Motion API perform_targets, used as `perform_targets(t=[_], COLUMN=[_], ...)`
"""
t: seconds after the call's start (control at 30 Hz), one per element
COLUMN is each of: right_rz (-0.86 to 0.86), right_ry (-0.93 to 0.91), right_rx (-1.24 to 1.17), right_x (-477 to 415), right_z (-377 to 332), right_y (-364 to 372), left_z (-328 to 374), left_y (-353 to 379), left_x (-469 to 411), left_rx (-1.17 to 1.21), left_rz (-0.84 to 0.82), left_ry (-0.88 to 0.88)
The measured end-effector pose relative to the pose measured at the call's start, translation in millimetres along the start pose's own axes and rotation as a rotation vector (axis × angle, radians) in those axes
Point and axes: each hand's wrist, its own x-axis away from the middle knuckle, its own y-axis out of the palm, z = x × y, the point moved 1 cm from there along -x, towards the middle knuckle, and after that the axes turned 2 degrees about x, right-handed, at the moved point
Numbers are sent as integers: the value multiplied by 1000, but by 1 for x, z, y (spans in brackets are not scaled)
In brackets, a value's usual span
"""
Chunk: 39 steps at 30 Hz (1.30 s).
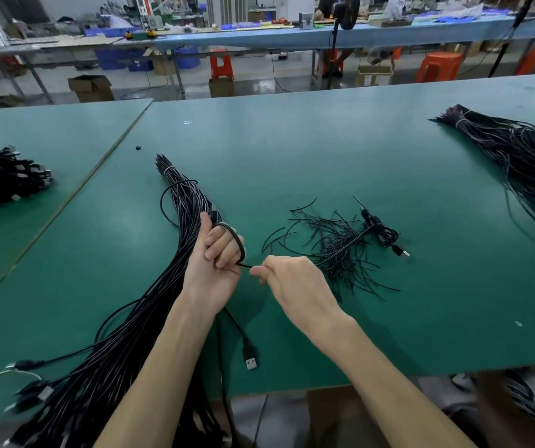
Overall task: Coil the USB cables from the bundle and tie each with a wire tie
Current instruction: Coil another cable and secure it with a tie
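At the far left of the green table (292,140) we see a heap of coiled cables (4,179), which we take for finished work. Next comes the bundle (150,302), bound near its far end and running back past the near edge. Just beside it the left hand (217,257) is raised, thumb up and fingers curled, with one cable (239,242) looped over those fingers; its USB plug (250,358) hangs below the wrist. The right hand (292,279), close to the left, is closed with thumb and forefinger pinching the same cable where it leaves the loop. We judge the coiling step to be in hand, at its first turns. The next move calls for feeding more turns round the left fingers while they keep the loops gathered, then reaching right to the loose wire ties (334,250), which lie near the right hand. Touching their far edge lies one tied coil (385,236), and well apart at the far right rests a second bundle (518,160). As for containers, an open cardboard box (91,88) stands on the floor beyond the table and blue bins (124,59) sit under the far bench; we cannot tell what either holds.
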Motion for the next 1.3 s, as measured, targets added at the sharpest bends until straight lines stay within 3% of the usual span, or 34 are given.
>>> perform_targets(t=[0.1, 0.27, 0.4, 0.57, 0.73, 0.97, 1.1, 1.3], right_rz=[35, 212, 197, 124, 112, 76, 51, 41], right_ry=[38, 92, 81, 107, 196, 232, 244, 261], right_rx=[-19, 19, 115, 169, 31, -496, -723, -950], right_x=[-1, -4, -8, -6, -6, -4, 0, 3], right_z=[9, 20, 16, 11, 6, -9, -19, -25], right_y=[-7, -25, -32, -34, -49, -40, -18, -3], left_z=[1, -14, -24, -34, -35, -30, -26, -25], left_y=[3, 8, 11, 9, 2, 8, 7, 12], left_x=[0, 0, 2, 1, -2, -3, 1, 5], left_rx=[-92, -714, -1051, -1226, -1451, -1112, -979, -599], left_rz=[30, 58, -4, -63, -112, 98, 132, 101], left_ry=[6, 112, 205, 289, 471, 497, 341, 134])
